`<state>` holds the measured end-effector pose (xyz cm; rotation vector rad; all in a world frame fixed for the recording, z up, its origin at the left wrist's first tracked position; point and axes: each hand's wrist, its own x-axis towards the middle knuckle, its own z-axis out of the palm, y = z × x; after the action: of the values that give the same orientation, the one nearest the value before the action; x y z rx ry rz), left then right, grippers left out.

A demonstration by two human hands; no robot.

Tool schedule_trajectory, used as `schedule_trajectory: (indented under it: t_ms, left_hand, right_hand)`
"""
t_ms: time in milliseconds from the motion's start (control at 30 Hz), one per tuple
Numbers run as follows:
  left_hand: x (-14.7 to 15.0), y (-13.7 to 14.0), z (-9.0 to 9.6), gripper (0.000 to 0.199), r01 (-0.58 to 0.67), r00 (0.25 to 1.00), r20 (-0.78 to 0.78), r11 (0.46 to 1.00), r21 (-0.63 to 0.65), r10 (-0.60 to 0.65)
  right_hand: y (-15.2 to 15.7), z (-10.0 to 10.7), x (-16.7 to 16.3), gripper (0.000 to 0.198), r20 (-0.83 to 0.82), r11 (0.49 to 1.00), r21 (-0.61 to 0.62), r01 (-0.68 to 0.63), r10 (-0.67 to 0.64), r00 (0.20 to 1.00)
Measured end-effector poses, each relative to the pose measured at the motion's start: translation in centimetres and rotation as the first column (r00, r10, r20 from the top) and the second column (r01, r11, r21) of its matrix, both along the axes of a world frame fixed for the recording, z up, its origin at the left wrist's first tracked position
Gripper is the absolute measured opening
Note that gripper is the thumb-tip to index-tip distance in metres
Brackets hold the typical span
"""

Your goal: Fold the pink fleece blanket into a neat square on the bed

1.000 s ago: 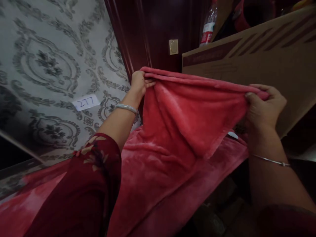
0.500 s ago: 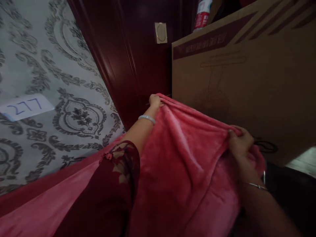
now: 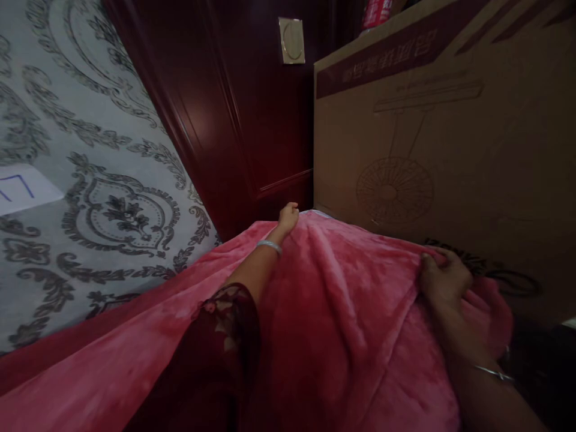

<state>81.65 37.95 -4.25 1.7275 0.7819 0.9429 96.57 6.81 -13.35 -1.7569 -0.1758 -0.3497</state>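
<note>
A pink plush blanket (image 3: 333, 288) spreads before me, with soft folds running toward me from its far edge. My left hand (image 3: 289, 218) is closed at that far edge, close to the dark red panel, and the cloth lies right beside and beneath it; the fingertips are partly hidden. On the right, my right hand (image 3: 445, 277) grips the blanket's edge, thumb on top and fingers curled around the bunched cloth. A loose fold hangs past this hand, beside the box.
A large cardboard box (image 3: 450, 150) with a printed fan drawing stands at the right. Behind the blanket is a dark red panel (image 3: 270, 144) with a pale switch plate (image 3: 291, 41). Patterned wallpaper (image 3: 126, 210) and a numbered paper (image 3: 27, 189) are at left. A red container (image 3: 377, 13) shows above the box.
My left hand has lowered with the blanket's far edge, which lies flatter and lower against the panel. My right hand keeps its grip, slightly lower and farther right in view. The view has shifted.
</note>
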Motion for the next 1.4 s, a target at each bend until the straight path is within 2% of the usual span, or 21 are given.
schedule_trajectory:
  t_ms: [67,167,267,367,500,633,767,867,1000,1100,1200,1300,1400]
  left_hand:
    - [-3.3,0.3,0.7,0.01,-0.045,0.989,-0.138,0.993,0.109,0.06]
    - [-9.7,0.3,1.3,0.029,-0.08,0.929,-0.337,0.971,0.223,0.154]
    - [-15.8,-0.6,0.8,0.041,-0.073,0.847,-0.488,0.955,0.288,0.212]
    - [-19.1,-2.1,-0.3,0.043,-0.037,0.783,-0.577,0.943,0.33,0.232]
    - [-18.9,-3.2,-1.8,0.033,-0.04,0.733,-0.614,0.921,0.388,0.291]
    - [-17.5,-2.6,-2.5,0.014,-0.092,0.71,-0.595,0.888,0.451,0.376]
    - [-17.6,-1.3,-2.6,0.024,-0.13,0.687,-0.576,0.855,0.502,0.443]
    - [-18.0,-0.4,-3.1,0.025,-0.064,0.668,-0.624,0.867,0.494,0.405]
    - [-18.6,0.6,-3.2,0.032,0.046,0.648,-0.699,0.901,0.432,0.302]
    - [-20.3,1.4,-2.2,0.043,0.111,0.643,-0.731,0.918,0.381,0.226]
    - [-23.6,1.3,-1.0,0.044,0.149,0.624,-0.756,0.921,0.361,0.195]
    - [-27.0,0.1,-0.8,0.043,0.14,0.592,-0.77,0.911,0.389,0.238]
    - [-29.0,-0.9,-1.4,0.039,0.101,0.544,-0.775,0.892,0.441,0.322]
  right_hand:
    - [0.0,0.5,-0.3,0.021,-0.029,1.0,-0.003,-0.012,0.012,1.0]
    - [0.1,1.1,-0.5,0.015,-0.077,1.0,-0.003,-0.014,0.014,0.997]
    - [0.2,1.3,-0.6,0.013,-0.104,1.0,-0.011,0.011,-0.012,0.995]
    - [0.2,1.4,-0.8,0.012,-0.111,1.0,-0.017,0.019,-0.02,0.994]
    - [0.1,1.8,-1.0,0.011,-0.111,0.999,-0.032,0.022,-0.026,0.993]
    - [0.0,2.0,-1.0,0.013,-0.098,0.999,-0.025,0.044,-0.046,0.994]
    - [0.2,1.5,-0.4,0.017,-0.035,0.995,0.026,0.094,-0.093,0.995]
    - [0.3,1.1,0.0,0.022,-0.005,0.991,0.011,0.135,-0.135,0.991]
    - [0.3,1.2,0.0,0.022,-0.001,0.993,-0.002,0.115,-0.115,0.993]
    - [0.4,1.3,0.0,0.022,-0.014,0.994,-0.013,0.105,-0.105,0.994]
    - [0.5,0.9,0.2,0.023,-0.03,0.994,-0.011,0.106,-0.106,0.994]
    - [0.7,0.1,0.8,0.023,-0.029,0.993,0.007,0.116,-0.115,0.993]
    - [0.9,-0.9,1.7,0.025,-0.018,0.991,0.006,0.135,-0.135,0.991]
